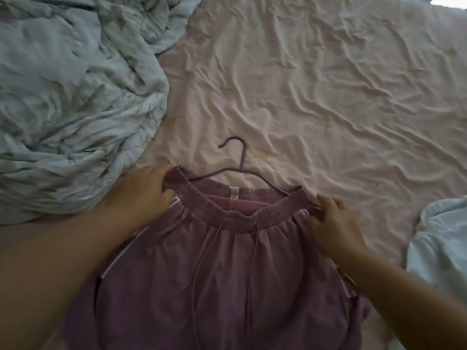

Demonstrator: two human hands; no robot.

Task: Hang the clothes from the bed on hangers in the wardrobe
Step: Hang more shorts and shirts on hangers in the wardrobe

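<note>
On the bed, near my edge: mauve elastic-waist drawstring trousers (222, 269) lie flat on the wrinkled pale pink sheet (328, 97), thin purple wire hanger (240, 164) partly inside the waistband, hook pointing away from me. My left hand (141, 195) pinches the waistband's left corner, my right hand (336, 221) pinches the right corner; both grips clenched on fabric. Judging by that, I'm stretching the elastic so the hanger's arms seat inside the waist; right arm tip already under cloth, left one looks covered by my fingers, can't confirm. Crumpled pale blue-green duvet (70, 97) crowds the left, touching my left forearm. Light blue garment (439, 248) sits at the right edge, just beside my right arm. Open sheet is beyond the hook and to upper right, so lift goes up and back toward me. Wardrobe not in view.
</note>
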